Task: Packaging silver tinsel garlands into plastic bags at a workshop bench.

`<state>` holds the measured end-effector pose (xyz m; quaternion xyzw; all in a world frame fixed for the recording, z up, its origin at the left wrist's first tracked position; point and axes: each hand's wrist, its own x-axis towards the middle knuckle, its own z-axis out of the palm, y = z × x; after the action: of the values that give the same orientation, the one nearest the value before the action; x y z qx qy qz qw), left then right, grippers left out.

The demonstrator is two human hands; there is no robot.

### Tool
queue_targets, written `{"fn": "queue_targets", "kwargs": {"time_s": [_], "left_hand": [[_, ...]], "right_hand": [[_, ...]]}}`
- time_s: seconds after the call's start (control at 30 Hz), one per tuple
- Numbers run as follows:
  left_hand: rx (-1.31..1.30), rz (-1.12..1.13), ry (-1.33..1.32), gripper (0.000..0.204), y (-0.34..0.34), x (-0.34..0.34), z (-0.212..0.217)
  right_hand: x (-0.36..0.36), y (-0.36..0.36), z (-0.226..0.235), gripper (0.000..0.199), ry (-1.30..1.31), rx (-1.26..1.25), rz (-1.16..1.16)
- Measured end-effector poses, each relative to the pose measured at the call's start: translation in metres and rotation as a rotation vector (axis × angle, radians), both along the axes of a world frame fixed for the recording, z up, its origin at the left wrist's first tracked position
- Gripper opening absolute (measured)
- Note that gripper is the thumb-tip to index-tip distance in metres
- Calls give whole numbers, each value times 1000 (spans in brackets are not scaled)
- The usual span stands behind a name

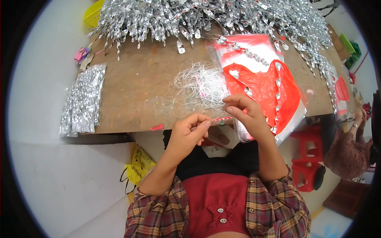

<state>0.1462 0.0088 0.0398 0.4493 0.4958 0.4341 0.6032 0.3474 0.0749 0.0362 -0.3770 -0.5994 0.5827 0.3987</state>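
Note:
My left hand (189, 130) is closed above the table's near edge, thumb and fingers pinched together. A narrow red strip with white dots (222, 118) runs from its fingertips toward my right hand. My right hand (248, 115) hovers to the right, thumb and forefinger curved with a small gap between their tips; I make out nothing held there. Just beyond lies a loose tangle of clear, shiny thread (202, 85). Beside my right hand, a red sheet with silver drop-shaped pieces (264, 85) lies on clear plastic bags (242, 55).
Silver dangling strands (198, 18) heap across the far side of the brown table (139, 87). A flat silver bundle (84, 99) lies at the left. Red stools (307, 144) and another person (349, 152) are at the right; a yellow bag (139, 162) is below left.

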Motion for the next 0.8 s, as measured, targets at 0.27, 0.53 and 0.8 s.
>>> {"fn": "queue_targets", "kwargs": {"time_s": [0.27,0.53,0.8], "left_hand": [[97,42,171,14,1,7,1],[156,81,132,14,-2,11,-5],[149,216,-302,16,-2,20,-20]], "right_hand": [[-18,-17,24,17,-508,743,4],[-21,-13,-1,16,-525,797,-72],[-33,-22,-3,7,402,-256,69]]}}
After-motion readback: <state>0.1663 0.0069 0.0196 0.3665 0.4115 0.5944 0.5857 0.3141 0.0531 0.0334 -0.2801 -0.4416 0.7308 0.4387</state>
